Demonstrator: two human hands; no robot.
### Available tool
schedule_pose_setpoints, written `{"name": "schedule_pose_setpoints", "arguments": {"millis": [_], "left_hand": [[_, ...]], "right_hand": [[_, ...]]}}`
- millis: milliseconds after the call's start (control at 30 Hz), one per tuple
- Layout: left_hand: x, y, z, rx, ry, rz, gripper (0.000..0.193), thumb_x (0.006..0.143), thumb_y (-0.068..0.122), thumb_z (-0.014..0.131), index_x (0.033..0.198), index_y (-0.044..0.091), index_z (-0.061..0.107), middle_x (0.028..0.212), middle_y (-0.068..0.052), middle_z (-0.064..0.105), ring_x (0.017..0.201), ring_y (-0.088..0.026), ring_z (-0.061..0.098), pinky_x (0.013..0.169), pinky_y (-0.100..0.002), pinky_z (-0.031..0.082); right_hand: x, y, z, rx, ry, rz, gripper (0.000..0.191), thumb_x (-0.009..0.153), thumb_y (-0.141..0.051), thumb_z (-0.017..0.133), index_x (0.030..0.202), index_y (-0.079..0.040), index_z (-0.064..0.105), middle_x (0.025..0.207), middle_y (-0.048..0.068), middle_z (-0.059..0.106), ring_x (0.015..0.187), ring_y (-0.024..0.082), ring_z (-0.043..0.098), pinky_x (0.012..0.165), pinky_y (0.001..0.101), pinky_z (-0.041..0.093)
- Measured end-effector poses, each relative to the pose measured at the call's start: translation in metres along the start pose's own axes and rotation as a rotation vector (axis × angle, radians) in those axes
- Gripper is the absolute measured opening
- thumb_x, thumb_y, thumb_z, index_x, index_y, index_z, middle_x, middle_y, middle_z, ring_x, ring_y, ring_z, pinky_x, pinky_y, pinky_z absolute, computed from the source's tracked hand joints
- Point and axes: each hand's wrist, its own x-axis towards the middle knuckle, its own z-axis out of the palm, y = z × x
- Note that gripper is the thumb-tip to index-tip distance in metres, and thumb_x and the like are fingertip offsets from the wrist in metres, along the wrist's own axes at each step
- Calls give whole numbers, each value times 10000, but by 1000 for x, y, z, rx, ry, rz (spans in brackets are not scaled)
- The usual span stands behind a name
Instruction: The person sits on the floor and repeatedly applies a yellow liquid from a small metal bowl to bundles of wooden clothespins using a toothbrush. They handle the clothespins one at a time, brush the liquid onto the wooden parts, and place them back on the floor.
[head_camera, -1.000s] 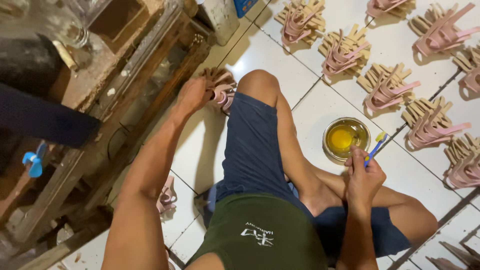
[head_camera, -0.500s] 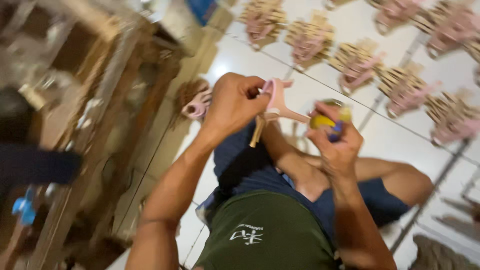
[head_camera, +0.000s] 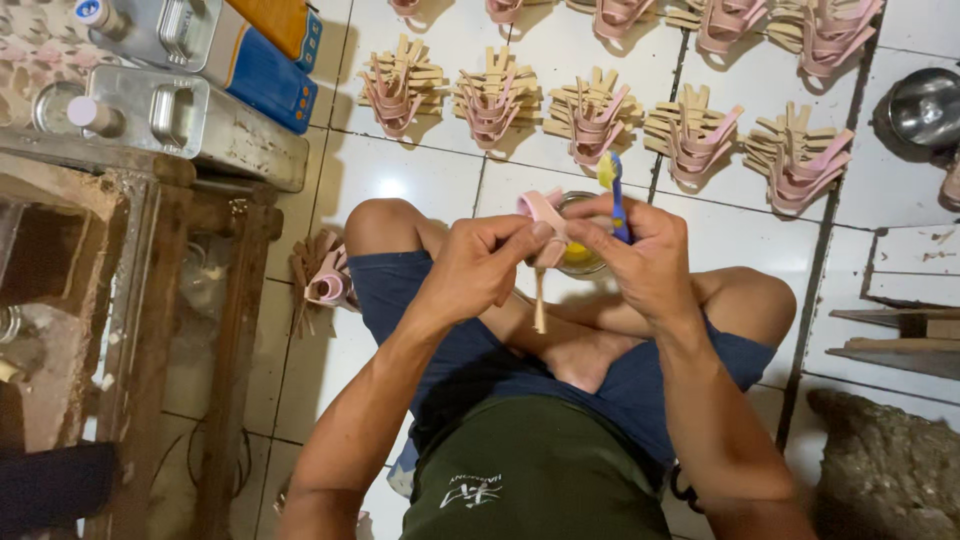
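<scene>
I sit cross-legged on a white tiled floor (head_camera: 390, 180). My left hand (head_camera: 480, 262) grips a pink strap piece with a wooden strip (head_camera: 540, 300) hanging from it, held up in front of me. My right hand (head_camera: 640, 255) touches the same piece and holds a blue brush (head_camera: 617, 195) with a yellow-smeared tip pointing up. Behind both hands, mostly hidden, stands a small bowl of yellow glue (head_camera: 580, 260).
Several bundles of pink straps and wooden strips (head_camera: 590, 120) lie in rows on the tiles ahead. Another bundle (head_camera: 325, 275) lies by my left knee. A wooden frame (head_camera: 190, 330) and metal cans (head_camera: 150, 110) stand on the left, a steel bowl (head_camera: 925, 105) at the right.
My left hand picked a strap piece from the bundle by my knee and brought it in front of me. My right hand lifted the brush from the glue bowl to meet it.
</scene>
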Motion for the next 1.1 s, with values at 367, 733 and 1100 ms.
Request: {"name": "schedule_pose_setpoints", "arguments": {"millis": [367, 733, 1100], "left_hand": [[7, -23, 17, 64, 181, 206, 262, 1078, 211, 597, 1016, -6, 729, 608, 49, 536, 511, -12, 451, 435, -220, 343], [-6, 2, 10, 73, 33, 194, 301, 1056, 262, 582, 1134, 31, 758, 592, 29, 602, 451, -18, 473, 397, -233, 376], [-8, 9, 11, 100, 24, 191, 338, 1091, 296, 546, 1086, 14, 732, 614, 10, 604, 453, -43, 544, 400, -236, 424]], "right_hand": [[-7, -33, 18, -258, -86, -291, 183, 875, 66, 775, 1002, 42, 646, 1010, 98, 641, 863, 152, 626, 716, 288, 511], [-12, -42, 9, 22, -50, 47, 215, 907, 21, 797, 1094, 23, 692, 999, 25, 693, 892, 57, 662, 780, 198, 552], [-12, -42, 20, 15, 24, 58, 205, 947, 12, 781, 1121, 33, 675, 999, 39, 715, 891, 72, 694, 768, 195, 549]]}}
